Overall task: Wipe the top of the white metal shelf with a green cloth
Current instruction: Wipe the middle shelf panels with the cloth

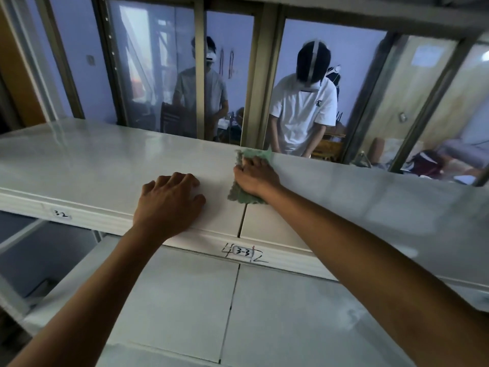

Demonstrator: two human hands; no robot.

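Green cloth [247, 193] lies under right grip [255, 176] on shelf [105, 160].

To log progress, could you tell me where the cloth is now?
Head view: the cloth lies on the shelf top, right of centre, under the right hand, over the panel seam.
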